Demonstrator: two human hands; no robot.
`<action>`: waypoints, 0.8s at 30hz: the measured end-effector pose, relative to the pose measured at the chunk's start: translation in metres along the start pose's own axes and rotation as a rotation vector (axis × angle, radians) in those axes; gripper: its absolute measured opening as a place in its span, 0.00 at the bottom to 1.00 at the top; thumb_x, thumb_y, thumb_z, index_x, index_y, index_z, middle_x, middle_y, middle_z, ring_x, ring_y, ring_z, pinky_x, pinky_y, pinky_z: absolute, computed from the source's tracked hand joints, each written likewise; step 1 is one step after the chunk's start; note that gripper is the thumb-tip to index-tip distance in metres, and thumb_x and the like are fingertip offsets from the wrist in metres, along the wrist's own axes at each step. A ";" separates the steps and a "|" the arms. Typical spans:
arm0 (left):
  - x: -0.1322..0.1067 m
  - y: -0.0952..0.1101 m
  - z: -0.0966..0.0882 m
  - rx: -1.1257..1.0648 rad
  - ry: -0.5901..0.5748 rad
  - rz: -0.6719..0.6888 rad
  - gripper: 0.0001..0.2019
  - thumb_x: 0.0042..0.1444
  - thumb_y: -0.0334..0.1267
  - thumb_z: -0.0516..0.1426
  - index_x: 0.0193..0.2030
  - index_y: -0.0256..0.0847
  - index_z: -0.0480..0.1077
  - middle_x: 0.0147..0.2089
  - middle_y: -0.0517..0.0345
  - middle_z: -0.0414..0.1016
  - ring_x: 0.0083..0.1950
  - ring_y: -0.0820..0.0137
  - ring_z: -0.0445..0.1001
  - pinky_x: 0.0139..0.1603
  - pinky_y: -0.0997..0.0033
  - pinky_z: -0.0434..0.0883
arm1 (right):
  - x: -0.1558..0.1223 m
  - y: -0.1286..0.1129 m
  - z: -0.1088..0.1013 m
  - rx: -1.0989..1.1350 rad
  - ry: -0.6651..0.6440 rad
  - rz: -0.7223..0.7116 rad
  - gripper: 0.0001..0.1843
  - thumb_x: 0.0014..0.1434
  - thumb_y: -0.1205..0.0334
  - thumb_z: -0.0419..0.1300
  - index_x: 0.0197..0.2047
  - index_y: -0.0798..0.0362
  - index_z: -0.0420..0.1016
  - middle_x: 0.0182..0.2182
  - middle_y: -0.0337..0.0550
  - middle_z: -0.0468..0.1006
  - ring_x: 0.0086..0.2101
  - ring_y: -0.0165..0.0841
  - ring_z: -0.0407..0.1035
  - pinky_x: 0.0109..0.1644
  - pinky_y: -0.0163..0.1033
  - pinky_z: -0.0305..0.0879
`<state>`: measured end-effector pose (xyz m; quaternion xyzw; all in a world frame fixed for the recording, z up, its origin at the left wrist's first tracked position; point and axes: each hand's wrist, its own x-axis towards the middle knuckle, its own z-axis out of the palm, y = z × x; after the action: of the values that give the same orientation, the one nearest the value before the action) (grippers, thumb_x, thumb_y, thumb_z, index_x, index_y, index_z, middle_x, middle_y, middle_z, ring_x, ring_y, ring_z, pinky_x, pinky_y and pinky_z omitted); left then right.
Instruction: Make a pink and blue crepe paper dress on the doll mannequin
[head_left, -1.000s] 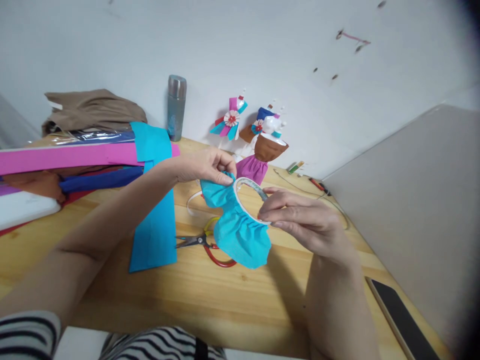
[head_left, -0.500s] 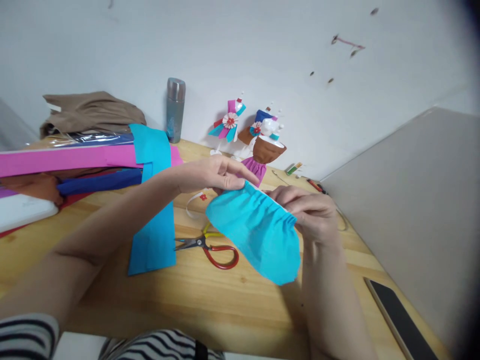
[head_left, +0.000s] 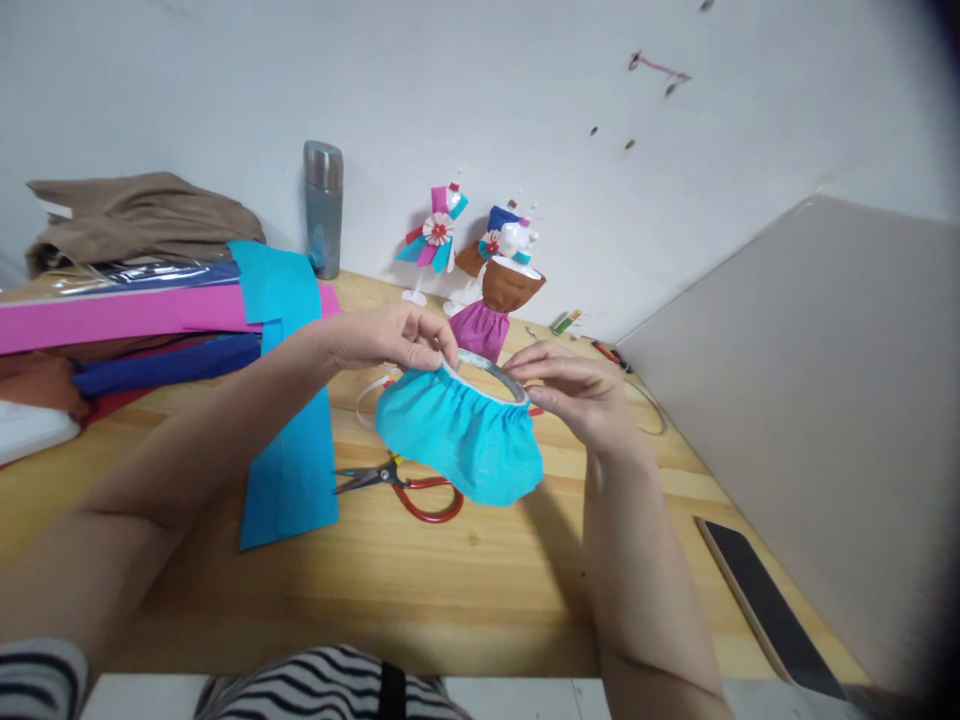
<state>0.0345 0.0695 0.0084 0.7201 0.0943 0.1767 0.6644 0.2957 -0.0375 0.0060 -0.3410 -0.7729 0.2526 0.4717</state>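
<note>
A turquoise gathered piece of fabric or crepe paper (head_left: 465, 435) hangs in ruffles from a round ring (head_left: 491, 372), which is tilted toward me. The covered front rim is pale, and the bare inner back of the ring shows grey. My left hand (head_left: 401, 335) pinches the ring at its left end. At the other end, my right hand (head_left: 574, 390) grips the rim between thumb and fingers. Just below the piece, scissors (head_left: 390, 475) with red and yellow handles lie on the table, blades spread. Left of them lies a folded turquoise strip (head_left: 296, 470), partly behind my left forearm.
Behind my hands stand a brown cup shape over a pink gathered skirt (head_left: 480, 325) and a ribbon figure with a rosette (head_left: 437, 235). A flask (head_left: 324, 210) is by the wall. Coloured strips (head_left: 135, 318) and brown cloth (head_left: 150, 220) lie left; a phone (head_left: 765, 600) lies right.
Both hands have moved left and slightly up with the turquoise piece. It has tipped, so the ring's opening and grey inner side now show. The whole view has shifted a little.
</note>
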 end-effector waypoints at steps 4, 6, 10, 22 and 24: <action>0.002 -0.008 -0.010 0.046 -0.036 -0.038 0.17 0.42 0.45 0.72 0.34 0.36 0.78 0.29 0.57 0.77 0.29 0.76 0.71 0.28 0.80 0.66 | 0.002 -0.012 0.006 -0.204 0.078 0.044 0.08 0.56 0.63 0.68 0.41 0.45 0.84 0.36 0.43 0.83 0.36 0.35 0.76 0.36 0.39 0.72; 0.003 -0.007 -0.012 0.092 -0.031 -0.056 0.16 0.42 0.43 0.72 0.34 0.36 0.77 0.28 0.58 0.76 0.28 0.76 0.70 0.28 0.80 0.66 | 0.002 -0.018 0.011 -0.314 0.106 0.086 0.08 0.56 0.66 0.66 0.40 0.48 0.84 0.34 0.43 0.83 0.33 0.34 0.75 0.34 0.38 0.71; -0.001 0.003 -0.011 0.234 -0.021 -0.104 0.13 0.44 0.41 0.70 0.34 0.37 0.76 0.27 0.60 0.74 0.28 0.76 0.70 0.29 0.80 0.64 | 0.000 -0.024 0.018 -0.443 0.123 0.179 0.13 0.55 0.70 0.61 0.41 0.50 0.83 0.31 0.42 0.83 0.30 0.33 0.75 0.33 0.38 0.71; -0.031 0.047 -0.023 0.569 -0.111 -0.217 0.08 0.48 0.41 0.67 0.34 0.40 0.77 0.30 0.60 0.76 0.31 0.72 0.73 0.31 0.79 0.64 | 0.006 0.022 0.008 -0.305 0.340 0.553 0.09 0.58 0.60 0.57 0.36 0.55 0.77 0.24 0.40 0.77 0.22 0.28 0.71 0.30 0.35 0.67; -0.035 0.049 -0.025 0.608 -0.156 -0.247 0.08 0.50 0.41 0.66 0.34 0.41 0.77 0.31 0.59 0.77 0.32 0.71 0.74 0.31 0.80 0.65 | 0.007 0.035 0.010 -0.289 0.266 0.675 0.07 0.56 0.61 0.59 0.30 0.54 0.74 0.24 0.40 0.76 0.23 0.28 0.72 0.30 0.34 0.66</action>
<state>-0.0122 0.0750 0.0537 0.8797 0.1781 0.0030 0.4409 0.2950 -0.0105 -0.0194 -0.6688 -0.5770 0.2356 0.4053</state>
